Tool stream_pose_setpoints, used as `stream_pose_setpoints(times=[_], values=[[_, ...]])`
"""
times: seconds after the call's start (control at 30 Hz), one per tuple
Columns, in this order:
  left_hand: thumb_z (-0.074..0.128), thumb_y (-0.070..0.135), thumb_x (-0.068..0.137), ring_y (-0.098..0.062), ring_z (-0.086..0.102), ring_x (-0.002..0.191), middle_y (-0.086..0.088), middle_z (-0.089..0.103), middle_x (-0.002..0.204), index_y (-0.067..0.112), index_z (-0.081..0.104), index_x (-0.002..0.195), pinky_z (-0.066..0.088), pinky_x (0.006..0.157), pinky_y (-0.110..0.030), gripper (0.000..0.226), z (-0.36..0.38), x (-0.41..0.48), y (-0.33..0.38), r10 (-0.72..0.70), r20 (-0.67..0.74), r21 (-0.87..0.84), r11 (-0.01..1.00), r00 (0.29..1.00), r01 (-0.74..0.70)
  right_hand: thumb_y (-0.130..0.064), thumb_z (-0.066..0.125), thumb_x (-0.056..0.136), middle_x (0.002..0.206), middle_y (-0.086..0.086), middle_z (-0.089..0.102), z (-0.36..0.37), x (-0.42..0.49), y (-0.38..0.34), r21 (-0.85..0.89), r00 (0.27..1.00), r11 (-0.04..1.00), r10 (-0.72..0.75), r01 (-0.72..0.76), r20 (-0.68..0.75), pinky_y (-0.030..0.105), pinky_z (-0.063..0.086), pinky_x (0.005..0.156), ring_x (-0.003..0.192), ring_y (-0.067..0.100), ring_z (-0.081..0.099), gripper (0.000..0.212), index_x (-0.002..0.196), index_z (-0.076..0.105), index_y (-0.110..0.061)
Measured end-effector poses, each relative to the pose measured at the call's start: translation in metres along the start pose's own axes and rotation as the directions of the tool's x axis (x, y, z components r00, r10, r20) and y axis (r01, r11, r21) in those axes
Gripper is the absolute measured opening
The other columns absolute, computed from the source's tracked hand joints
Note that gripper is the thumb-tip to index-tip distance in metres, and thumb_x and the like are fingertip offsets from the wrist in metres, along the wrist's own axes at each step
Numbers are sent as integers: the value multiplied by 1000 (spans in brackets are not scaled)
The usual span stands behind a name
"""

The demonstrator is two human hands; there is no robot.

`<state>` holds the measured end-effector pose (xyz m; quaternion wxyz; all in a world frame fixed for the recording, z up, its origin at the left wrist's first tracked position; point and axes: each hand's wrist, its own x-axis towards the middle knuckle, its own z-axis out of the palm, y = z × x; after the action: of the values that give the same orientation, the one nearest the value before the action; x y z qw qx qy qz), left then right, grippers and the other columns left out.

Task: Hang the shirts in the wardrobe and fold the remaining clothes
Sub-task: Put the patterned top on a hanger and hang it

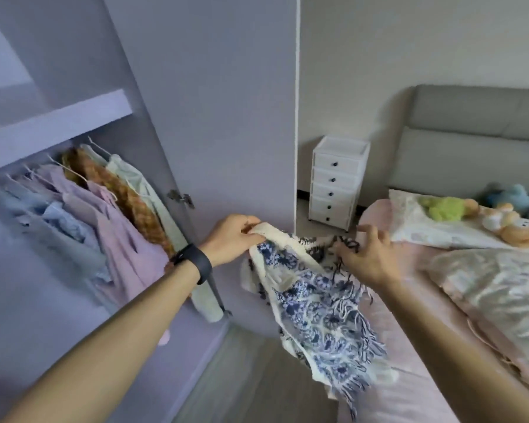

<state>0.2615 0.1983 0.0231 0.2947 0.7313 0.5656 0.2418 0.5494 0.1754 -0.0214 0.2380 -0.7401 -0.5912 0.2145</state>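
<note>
Between the fingers point(248, 224) — blue-print cloth point(315, 303)

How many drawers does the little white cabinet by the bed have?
5 drawers. They sit stacked one above another in the white cabinet, each with a dark knob, between the wardrobe door and the bed. None looks hidden.

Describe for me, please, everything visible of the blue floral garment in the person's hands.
The garment is thin cream cloth printed with blue flowers, with dark fringe along some edges. It hangs crumpled between wardrobe and bed, its top held by the left hand, gripping a cream hem, and the right hand, pinching dark fringe.
</note>
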Motion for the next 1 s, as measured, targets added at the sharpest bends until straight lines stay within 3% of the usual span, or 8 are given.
stream_pose_setpoints(times=[0.1,0.17,0.27,0.37,0.47,0.63,0.73,1.0], values=[[69,16,83,8,60,66,14,69,77,18,75,99,46,70,-24,18,-12,-2,16,25,21,-17,1000,999,-25,-62,74,79,147,-10,42,22,-32,-63,277,917,914,-353,296,188,38,31,113,140,12,29,88,152,32,-37],[68,27,73,-2,67,79,10,74,84,28,75,94,49,76,-26,23,-23,-3,19,28,15,-17,999,999,-28,-51,79,80,121,-15,63,34,-36,-98,436,863,845,-443,310,245,20,41,94,116,1,52,67,139,50,-39],[75,25,72,-5,67,89,7,76,92,26,76,96,50,81,-23,24,-42,-15,4,36,-15,-140,989,999,-38,-40,75,87,68,-10,61,50,-33,-130,409,877,818,-474,405,81,21,39,57,58,1,49,19,93,68,-23],[79,11,81,0,64,81,11,72,89,21,71,93,46,75,-15,18,-43,-44,-27,-73,-229,-419,907,971,-31,-39,72,89,59,-6,55,56,-29,-144,419,895,821,-444,388,40,25,36,52,50,5,41,27,82,68,-14],[76,32,73,-4,61,77,17,67,80,20,63,86,47,76,-22,21,-22,-83,-67,-216,-372,-460,888,903,23,-33,72,91,63,-3,55,58,-30,-162,554,903,775,-419,304,91,28,39,58,57,10,46,25,84,69,-10],[74,41,74,-9,67,98,13,71,106,32,61,114,55,89,-35,43,31,-110,-113,-257,-25,-327,915,966,235,-20,68,95,81,4,73,61,-42,-186,783,881,613,-423,105,212,34,54,72,76,18,69,9,92,71,-12],[63,31,91,-23,66,81,-3,66,86,22,58,94,50,67,-27,11,42,-107,-136,-311,-70,-90,948,948,305,-19,66,96,82,2,73,64,-41,-187,797,883,595,-426,109,198,32,54,70,76,17,69,7,95,70,-13],[70,45,89,-13,50,59,4,54,65,23,53,67,36,56,-27,35,-5,-132,-195,-390,-39,164,906,920,391,-16,65,96,86,-1,68,79,-17,-121,714,950,684,-300,153,83,34,49,80,82,13,61,5,92,67,-19]])
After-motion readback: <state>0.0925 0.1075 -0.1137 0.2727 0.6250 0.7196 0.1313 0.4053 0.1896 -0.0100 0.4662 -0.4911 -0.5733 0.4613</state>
